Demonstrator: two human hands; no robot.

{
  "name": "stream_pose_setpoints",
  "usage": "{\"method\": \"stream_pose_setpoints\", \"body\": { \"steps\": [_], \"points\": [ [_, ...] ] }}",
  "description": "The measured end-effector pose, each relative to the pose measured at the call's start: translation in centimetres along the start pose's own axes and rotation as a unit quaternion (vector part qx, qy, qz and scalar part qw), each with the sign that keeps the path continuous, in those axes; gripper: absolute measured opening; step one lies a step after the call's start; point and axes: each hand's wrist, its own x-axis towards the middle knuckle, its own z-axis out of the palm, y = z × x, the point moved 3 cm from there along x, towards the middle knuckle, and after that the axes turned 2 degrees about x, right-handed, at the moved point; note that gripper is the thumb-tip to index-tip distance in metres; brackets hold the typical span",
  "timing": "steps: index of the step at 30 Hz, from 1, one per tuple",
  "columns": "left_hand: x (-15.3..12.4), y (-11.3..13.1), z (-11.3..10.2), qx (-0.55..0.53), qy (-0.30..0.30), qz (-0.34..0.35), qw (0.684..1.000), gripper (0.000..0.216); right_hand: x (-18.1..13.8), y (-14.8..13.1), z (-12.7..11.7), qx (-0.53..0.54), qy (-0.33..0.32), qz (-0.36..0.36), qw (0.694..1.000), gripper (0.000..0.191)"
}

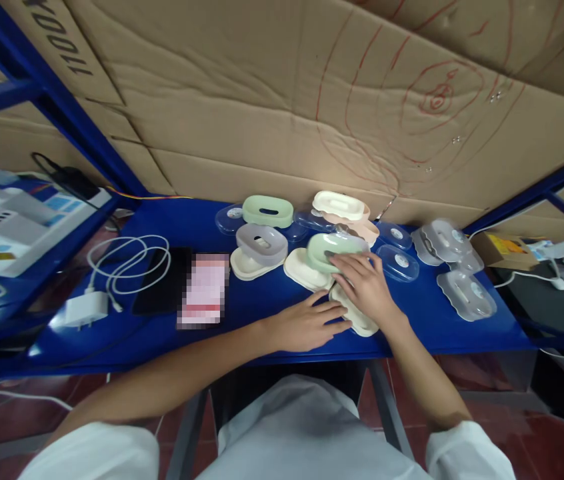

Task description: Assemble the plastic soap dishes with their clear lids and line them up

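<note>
My right hand (366, 283) is at the near rim of a pale green soap dish (329, 243), with fingertips inside the bowl and the thumb side by its outer wall. The dish partly overlaps a cream soap dish tray (302, 270). My left hand (309, 325) is open, fingers spread, with its tips at the edge of another cream tray (365, 323) that lies partly hidden beneath my hands. Left of these, a grey-lilac soap dish (262, 243) rests partly over a third cream tray (247, 268).
Behind are another green dish (257, 210), a cream piece (339, 203) on peach dishes (366, 230), and clear lids (398, 263). Grey scalloped dishes (467, 293) stand right. A phone (205, 290), black tablet-like slab (159, 297) and white charger (87, 308) lie left. Cardboard (242, 100) walls the back.
</note>
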Motion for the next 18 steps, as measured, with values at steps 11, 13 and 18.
{"method": "stream_pose_setpoints", "body": {
  "steps": [11,13,18],
  "points": [
    [0.0,-1.3,-2.4,-0.035,0.043,-0.03,0.998,0.013,-5.9,-0.2,-2.7,0.071,0.104,0.074,0.989,0.036],
    [0.1,-1.7,-4.0,-0.043,0.077,-0.057,0.994,0.014,-9.5,1.7,-3.0,0.038,0.146,0.146,0.978,0.035],
    [-1.1,-5.7,-7.4,0.089,0.136,-0.179,0.97,0.019,-15.4,8.0,-3.0,-0.132,0.107,0.263,0.95,0.045]
  ]
}}
